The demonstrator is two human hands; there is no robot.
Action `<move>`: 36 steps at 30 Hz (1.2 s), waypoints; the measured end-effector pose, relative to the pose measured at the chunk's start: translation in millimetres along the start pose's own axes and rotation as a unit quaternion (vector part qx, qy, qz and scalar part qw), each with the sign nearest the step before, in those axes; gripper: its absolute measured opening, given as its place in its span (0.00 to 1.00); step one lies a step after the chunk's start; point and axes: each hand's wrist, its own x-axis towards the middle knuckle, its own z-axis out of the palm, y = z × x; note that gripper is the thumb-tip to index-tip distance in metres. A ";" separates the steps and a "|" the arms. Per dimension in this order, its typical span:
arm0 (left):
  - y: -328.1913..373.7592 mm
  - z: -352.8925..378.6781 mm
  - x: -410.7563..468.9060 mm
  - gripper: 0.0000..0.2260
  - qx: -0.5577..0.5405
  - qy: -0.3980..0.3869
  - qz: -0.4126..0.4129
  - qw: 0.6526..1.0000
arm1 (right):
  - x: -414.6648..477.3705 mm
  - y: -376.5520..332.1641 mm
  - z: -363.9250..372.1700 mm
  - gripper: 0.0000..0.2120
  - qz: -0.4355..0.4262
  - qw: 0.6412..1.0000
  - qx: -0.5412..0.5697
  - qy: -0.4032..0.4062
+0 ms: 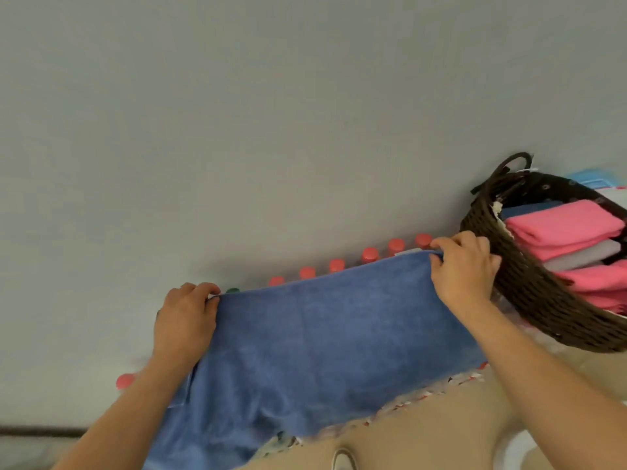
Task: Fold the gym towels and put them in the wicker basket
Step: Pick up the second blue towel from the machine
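Beside a dark wicker basket [529, 293] (part-filled) stretches a blue terrycloth towel [322, 340]. Left grip [185, 320] and right grip [464, 269] pinch its corners.

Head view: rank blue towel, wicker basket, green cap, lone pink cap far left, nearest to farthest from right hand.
1. blue towel: corner gripped by the right hand.
2. wicker basket: just right of it.
3. green cap: beside the left hand.
4. lone pink cap: far left, lowest.
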 end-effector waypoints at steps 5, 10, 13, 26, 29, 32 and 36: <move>48.9 10.9 -9.7 0.15 0.008 -0.007 0.134 0.991 | -11.1 -1.7 -11.3 0.23 0.014 0.999 0.019 -0.030; 156.2 28.8 6.2 0.13 -0.083 -0.157 0.266 0.948 | -57.3 28.5 -8.6 0.18 0.094 0.991 0.057 -0.075; 223.0 48.7 27.3 0.13 -0.083 -0.222 0.271 0.933 | -72.8 37.2 -4.5 0.17 0.126 0.987 0.058 -0.084; 299.6 98.5 40.5 0.11 -0.020 -0.185 0.261 0.947 | -79.5 66.9 4.4 0.13 0.199 0.968 0.138 -0.069; 299.2 99.7 46.6 0.11 -0.005 -0.186 0.279 0.942 | -80.6 77.2 -0.8 0.07 0.233 0.940 0.240 -0.067; 309.1 101.4 53.5 0.10 -0.062 -0.214 0.267 0.938 | -74.4 71.7 -1.2 0.03 0.211 0.952 0.219 -0.036; 320.8 110.9 48.0 0.08 -0.063 -0.248 0.281 0.925 | -67.4 58.8 0.9 0.07 0.163 0.971 0.176 0.001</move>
